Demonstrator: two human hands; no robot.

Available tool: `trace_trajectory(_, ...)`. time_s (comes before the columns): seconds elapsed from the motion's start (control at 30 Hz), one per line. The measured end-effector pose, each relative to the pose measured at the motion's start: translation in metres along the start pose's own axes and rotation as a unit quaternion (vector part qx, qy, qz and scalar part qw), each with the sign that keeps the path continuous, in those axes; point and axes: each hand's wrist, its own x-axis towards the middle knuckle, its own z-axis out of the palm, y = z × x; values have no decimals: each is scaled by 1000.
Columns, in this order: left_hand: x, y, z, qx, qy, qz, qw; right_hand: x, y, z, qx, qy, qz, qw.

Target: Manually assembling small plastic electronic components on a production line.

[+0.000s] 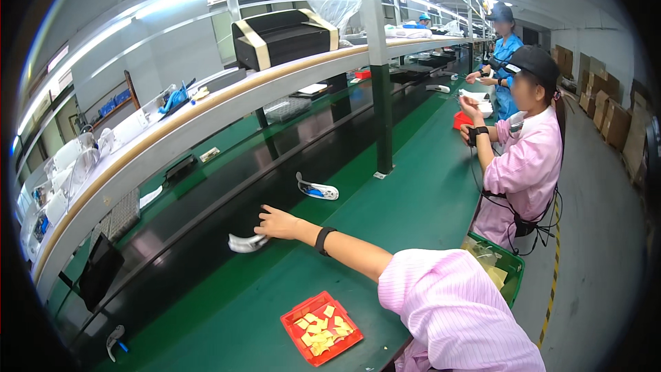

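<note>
My right hand [277,224] reaches out over the black conveyor belt, its fingers spread apart. Just below the fingers is a white curved part [246,243], smeared by motion; whether the hand touches it I cannot tell. Farther along the belt lies a similar white curved part [318,190] with a blue piece inside. A third curved part [114,341] with a blue tip rests at the lower left. My left hand is out of view.
Nearer me, a red tray [286,319] of yellow pieces stands on the green bench [385,262]. At the right are a green bin [513,282] and a co-worker in pink [530,151]. A metal post [383,117] and a loaded shelf [186,111] rise beyond.
</note>
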Motion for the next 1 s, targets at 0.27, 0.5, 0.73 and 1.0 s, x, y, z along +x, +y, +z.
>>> trace_trajectory(0.27,-8,-35,25,236,384,-284,847,-16,-14,-100,525,325,316,720)
trace_trajectory(0.5,-7,-141,24,377,328,-417,759,-54,-60,-188,714,296,393,497)
trace_trajectory(0.73,-23,-150,47,378,250,-442,775,-85,-127,-227,796,255,395,380)
trace_trajectory(1.0,-34,-143,84,105,372,-477,789,-107,-160,-251,865,185,388,261)
